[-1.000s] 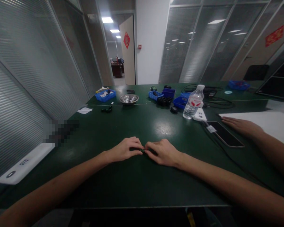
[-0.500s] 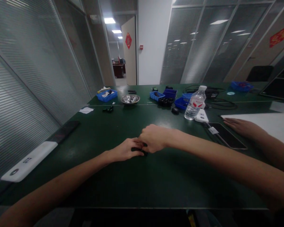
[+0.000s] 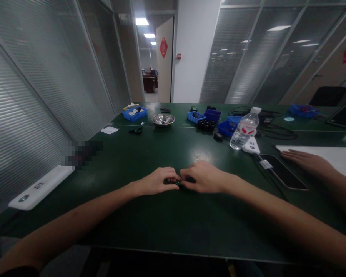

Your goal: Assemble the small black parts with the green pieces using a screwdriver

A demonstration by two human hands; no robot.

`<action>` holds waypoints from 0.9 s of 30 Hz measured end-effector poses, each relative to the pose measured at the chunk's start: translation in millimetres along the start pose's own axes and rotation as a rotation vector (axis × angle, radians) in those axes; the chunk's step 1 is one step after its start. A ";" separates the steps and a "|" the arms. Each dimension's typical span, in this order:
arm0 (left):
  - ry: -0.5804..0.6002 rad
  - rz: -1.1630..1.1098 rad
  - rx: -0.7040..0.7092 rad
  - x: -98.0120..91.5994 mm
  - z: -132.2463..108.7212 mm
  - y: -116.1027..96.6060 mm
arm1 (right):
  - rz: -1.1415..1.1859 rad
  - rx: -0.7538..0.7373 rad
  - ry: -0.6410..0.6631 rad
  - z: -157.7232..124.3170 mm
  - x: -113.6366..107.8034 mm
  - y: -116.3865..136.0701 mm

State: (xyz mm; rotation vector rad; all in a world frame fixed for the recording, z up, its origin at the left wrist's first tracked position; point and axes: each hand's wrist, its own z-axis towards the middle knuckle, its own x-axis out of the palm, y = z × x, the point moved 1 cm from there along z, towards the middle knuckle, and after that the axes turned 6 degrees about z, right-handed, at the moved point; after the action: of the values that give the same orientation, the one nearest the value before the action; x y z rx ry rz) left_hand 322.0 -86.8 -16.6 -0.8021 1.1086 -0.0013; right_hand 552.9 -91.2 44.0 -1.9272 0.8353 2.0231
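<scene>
My left hand and my right hand meet fingertip to fingertip on the dark green table, in the middle near me. Both are closed on a small black part that lies between them on the tabletop. Only a little of that part shows between the fingers, so its shape is unclear. My forearms stretch back towards the near table edge.
Another person's hand lies flat at the right beside a phone and a white sheet. A water bottle, blue bins, a metal bowl and black parts stand further back. A white device lies at left.
My right hand rose over my left hand half a second ago, then came back down onto the table beside it. The camera view shifted slightly left.
</scene>
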 end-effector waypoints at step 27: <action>-0.058 -0.022 -0.069 6.5 2.7 -5.4 | 0.118 0.062 -0.312 -23.3 62.4 -11.8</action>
State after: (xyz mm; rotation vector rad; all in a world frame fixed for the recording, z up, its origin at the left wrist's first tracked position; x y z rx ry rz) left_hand 329.3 -91.7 -18.1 -0.8708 1.0490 0.0415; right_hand 571.7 -107.8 -18.8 -1.5072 0.9357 2.2578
